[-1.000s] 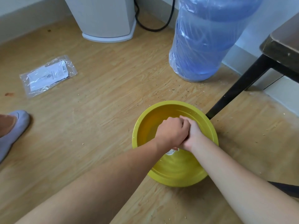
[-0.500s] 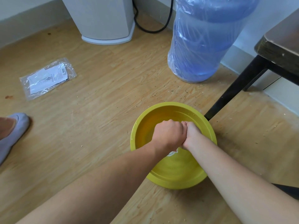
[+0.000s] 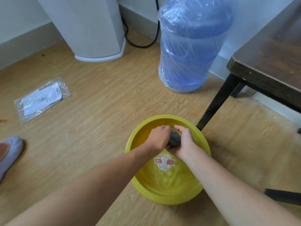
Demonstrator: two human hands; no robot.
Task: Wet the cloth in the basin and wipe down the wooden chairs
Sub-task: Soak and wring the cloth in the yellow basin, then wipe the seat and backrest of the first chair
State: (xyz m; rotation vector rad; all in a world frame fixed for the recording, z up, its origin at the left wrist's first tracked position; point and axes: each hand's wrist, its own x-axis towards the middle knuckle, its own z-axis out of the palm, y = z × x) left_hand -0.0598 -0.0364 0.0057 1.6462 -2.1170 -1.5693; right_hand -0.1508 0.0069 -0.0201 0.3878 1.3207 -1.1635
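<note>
You held the dark grey wadded cloth [image 3: 174,139] over the round yellow plastic basin [image 3: 202,186], left hand [image 3: 160,138] and right hand [image 3: 184,144] fingers clamped around it. Step judged: wringing. Next: carry it to a chair.

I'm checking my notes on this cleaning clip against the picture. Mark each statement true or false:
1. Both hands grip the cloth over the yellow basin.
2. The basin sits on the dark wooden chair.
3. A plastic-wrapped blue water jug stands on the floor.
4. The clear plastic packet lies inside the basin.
1. True: the left hand and right hand both clutch the dark cloth over the yellow basin.
2. False: the basin sits on the floor, beside the dark wooden chair.
3. True: the water jug stands beyond the basin.
4. False: the plastic packet lies on the floor, far left.
</note>
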